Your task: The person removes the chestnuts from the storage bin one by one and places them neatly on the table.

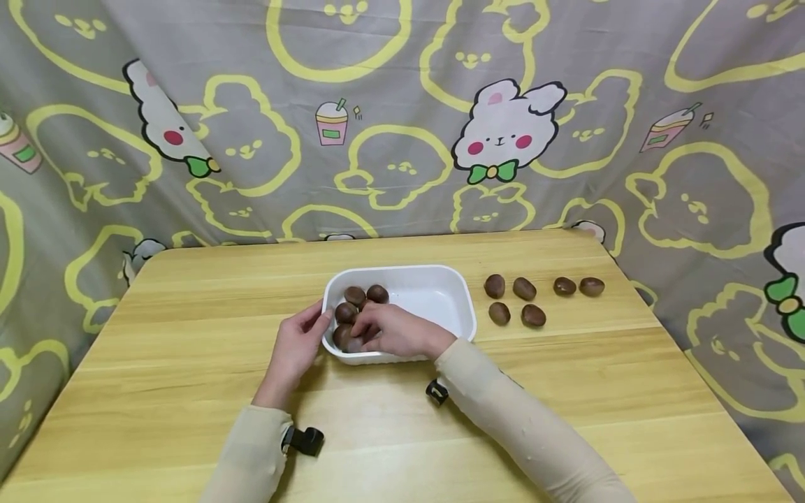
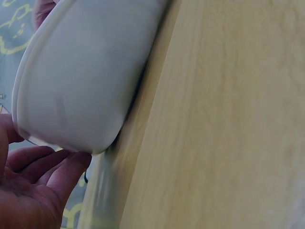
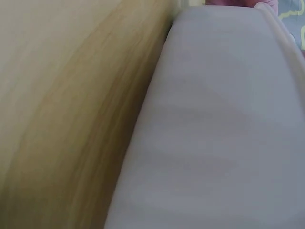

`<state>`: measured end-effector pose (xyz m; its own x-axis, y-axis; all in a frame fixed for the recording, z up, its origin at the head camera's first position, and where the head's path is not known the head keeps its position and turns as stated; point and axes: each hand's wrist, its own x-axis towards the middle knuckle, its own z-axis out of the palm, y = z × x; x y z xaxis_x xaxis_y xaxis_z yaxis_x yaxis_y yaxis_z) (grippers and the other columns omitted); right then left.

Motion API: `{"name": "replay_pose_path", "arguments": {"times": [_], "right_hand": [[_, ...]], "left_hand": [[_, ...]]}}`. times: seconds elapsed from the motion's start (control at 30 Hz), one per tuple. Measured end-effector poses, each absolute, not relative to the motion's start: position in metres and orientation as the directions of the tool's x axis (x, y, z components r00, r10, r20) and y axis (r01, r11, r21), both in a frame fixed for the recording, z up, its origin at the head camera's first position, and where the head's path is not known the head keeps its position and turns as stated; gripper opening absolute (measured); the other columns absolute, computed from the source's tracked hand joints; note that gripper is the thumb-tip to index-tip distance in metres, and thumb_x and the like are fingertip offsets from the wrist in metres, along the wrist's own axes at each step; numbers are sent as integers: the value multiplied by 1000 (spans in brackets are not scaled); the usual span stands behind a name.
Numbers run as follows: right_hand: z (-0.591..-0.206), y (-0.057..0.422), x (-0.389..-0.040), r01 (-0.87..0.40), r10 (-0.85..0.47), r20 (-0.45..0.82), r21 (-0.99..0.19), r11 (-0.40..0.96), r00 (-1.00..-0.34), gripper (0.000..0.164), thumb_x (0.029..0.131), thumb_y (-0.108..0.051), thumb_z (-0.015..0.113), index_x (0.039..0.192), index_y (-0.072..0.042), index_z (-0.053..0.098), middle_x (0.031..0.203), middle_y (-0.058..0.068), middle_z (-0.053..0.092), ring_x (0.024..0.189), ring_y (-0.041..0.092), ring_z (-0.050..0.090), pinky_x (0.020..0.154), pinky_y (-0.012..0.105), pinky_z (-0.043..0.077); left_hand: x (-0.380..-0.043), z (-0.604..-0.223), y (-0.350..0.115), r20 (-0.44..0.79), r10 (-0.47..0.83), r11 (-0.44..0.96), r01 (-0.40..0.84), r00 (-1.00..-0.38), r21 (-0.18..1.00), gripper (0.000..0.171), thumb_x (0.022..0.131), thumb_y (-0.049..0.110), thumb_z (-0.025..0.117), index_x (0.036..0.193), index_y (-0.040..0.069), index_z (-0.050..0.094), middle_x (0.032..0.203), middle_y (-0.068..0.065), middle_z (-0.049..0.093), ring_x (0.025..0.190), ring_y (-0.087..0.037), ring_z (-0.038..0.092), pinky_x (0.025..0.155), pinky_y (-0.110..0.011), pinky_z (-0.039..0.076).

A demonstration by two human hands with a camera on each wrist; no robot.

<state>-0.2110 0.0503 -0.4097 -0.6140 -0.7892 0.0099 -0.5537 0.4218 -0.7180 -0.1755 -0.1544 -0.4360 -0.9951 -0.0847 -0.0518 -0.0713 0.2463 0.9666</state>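
A white rectangular tray [image 1: 434,279] stands on the table with several brown chestnuts [image 1: 346,312] gathered in its left end. My left hand [image 1: 300,346] grips the tray's left end, thumb at the rim. In the left wrist view, the fingers of that left hand [image 2: 40,186] lie against the tray's outer wall [image 2: 86,81]. My right hand [image 1: 399,331] reaches down inside the tray, its curled fingers and thumb around a blurred chestnut [image 1: 354,344] near the front wall. The right hand partly covers other chestnuts. Mostly the tray's outer side [image 3: 205,129] fills the right wrist view.
To the tray's right, several chestnuts lie on the wooden table [image 1: 189,377]: a loose group [image 1: 499,314] closer in and a pair, including one chestnut [image 1: 592,286], farther right. A patterned curtain [image 1: 402,168] hangs behind the table and along its sides.
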Motion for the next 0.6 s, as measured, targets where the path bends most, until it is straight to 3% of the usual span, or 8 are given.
{"name": "replay_pose_path", "arguments": {"times": [0.17,0.43,0.6], "right_hand": [[-409,51,-212,-565,-789,19,-708,424,-615,22,87,-3,74,109,-7,68,105,1,65,94,13,62,84,20,50],[-410,50,-211,-549,-788,2,-719,426,-615,26,86,-1,74,112,-5,71,106,3,59,97,13,57,84,18,50],[-411,49,-211,-543,-786,-10,-718,436,-618,26,86,-2,74,111,-6,71,105,1,64,96,12,59,85,20,50]], "left_hand": [[-177,-437,-154,-37,-84,245,-56,-996,968,42,101,18,57,138,-2,53,136,-18,55,120,-23,53,95,-29,49],[-176,-436,-152,-17,-87,246,-38,-996,969,42,101,16,56,137,-4,53,136,-19,54,121,-25,53,95,-29,48],[-175,-437,-152,-32,-83,240,-51,-996,969,42,101,16,56,138,-4,52,136,-19,54,120,-24,53,95,-29,49]]}}
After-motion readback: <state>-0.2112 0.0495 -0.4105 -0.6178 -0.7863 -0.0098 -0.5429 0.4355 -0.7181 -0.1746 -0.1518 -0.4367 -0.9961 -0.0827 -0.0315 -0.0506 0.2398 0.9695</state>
